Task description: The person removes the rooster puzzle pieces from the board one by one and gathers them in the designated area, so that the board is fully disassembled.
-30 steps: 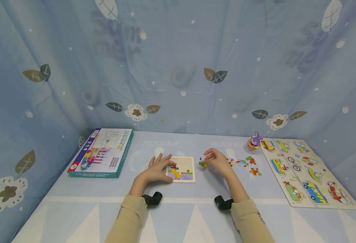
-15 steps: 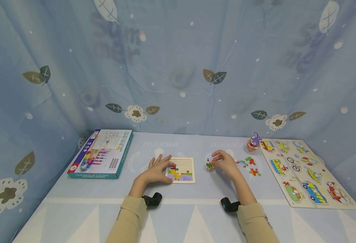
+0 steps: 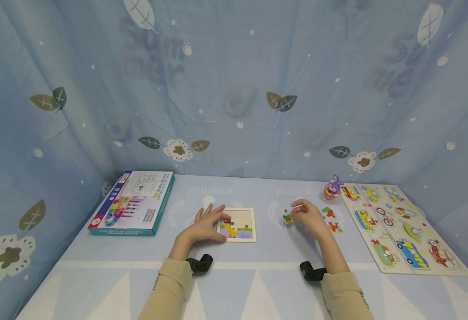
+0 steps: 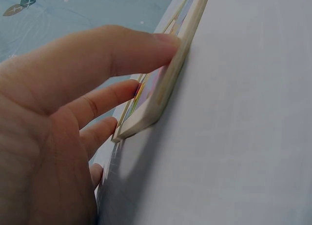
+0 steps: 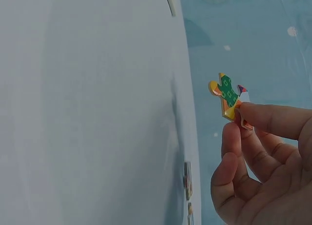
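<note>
Puzzle piece (image 5: 227, 94) between right fingers (image 5: 273, 118), left fingers (image 4: 104, 103) wide, apparently against puzzle tray (image 3: 241, 217).

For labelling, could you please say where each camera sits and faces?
Head: worn there, facing forward-down at left hand, right hand, tan sleeves.
Left wrist: worn there, facing left hand touching pale rectangular wooden puzzle.
Right wrist: worn there, facing right hand pinching flat green-yellow jigsaw piece.
Head and left wrist share the puzzle.

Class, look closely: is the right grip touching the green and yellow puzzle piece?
Touching. The right wrist view shows it: the right grip pinches one end of the puzzle piece, leaving no gap.
</note>
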Motion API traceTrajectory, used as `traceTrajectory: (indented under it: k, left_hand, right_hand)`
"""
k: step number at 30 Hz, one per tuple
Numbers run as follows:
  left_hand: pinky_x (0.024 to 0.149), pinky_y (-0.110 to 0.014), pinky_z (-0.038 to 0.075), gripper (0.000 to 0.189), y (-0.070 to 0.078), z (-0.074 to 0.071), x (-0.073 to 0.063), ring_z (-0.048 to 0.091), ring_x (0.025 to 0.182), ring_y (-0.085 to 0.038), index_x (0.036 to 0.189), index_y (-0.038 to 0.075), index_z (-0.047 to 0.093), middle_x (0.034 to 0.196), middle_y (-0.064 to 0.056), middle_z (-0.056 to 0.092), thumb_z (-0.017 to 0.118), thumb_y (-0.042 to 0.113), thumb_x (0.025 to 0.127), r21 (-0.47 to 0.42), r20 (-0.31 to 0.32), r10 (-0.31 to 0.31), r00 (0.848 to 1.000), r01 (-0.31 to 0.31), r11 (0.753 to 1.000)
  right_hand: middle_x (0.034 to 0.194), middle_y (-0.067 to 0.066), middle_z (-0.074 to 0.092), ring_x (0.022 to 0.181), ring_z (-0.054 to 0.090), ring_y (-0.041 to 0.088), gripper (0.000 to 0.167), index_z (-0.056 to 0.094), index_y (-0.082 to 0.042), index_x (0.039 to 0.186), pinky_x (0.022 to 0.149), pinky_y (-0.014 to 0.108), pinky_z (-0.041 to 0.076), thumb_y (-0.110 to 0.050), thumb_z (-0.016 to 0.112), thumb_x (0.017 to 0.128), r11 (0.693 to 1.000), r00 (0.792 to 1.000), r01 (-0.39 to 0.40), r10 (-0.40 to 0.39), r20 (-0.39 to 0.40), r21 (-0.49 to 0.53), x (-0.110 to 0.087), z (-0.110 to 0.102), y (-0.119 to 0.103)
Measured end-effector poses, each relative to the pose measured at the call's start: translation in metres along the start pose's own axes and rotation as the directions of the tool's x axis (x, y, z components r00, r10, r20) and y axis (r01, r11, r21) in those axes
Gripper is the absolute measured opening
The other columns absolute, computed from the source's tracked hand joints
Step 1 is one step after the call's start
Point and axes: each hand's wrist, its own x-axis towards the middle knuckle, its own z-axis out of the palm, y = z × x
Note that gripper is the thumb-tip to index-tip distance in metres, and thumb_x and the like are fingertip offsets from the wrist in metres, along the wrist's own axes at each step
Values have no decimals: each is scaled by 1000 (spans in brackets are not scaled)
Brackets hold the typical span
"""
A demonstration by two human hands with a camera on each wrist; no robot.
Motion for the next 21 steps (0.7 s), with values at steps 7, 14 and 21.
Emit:
traceTrajectory:
  k: [7, 14, 21]
  left_hand:
    - [108, -54, -8, 60, 1, -2, 0, -2, 140, -38, 120, 14, 58, 151, -11, 24, 74, 25, 63, -7, 5, 11, 1000, -11, 1000]
    - [108, -55, -7, 60, 3, -2, -1, -2, 140, -38, 120, 14, 57, 151, -12, 24, 74, 26, 64, 8, 13, 6, 1000, -6, 1000]
    - [108, -55, -8, 59, 4, -3, -1, -2, 140, -38, 120, 15, 57, 151, -12, 23, 74, 26, 64, 4, 17, 4, 1000, -4, 1000]
  right_hand:
    - [93, 12, 60, 76, 56, 12, 33, 49, 8, 116, 69, 33, 47, -4, 59, 87, 1000, 1000, -27, 28, -10, 10, -1, -11, 0]
    - [89, 5, 58, 73, 54, 8, 33, 47, 8, 117, 67, 29, 45, -4, 58, 87, 997, 998, -66, 67, -5, 26, -4, -21, 4]
    - [93, 8, 60, 75, 54, 10, 37, 47, 6, 119, 66, 29, 44, -8, 60, 87, 994, 994, -109, 109, -12, -23, -6, -34, 11]
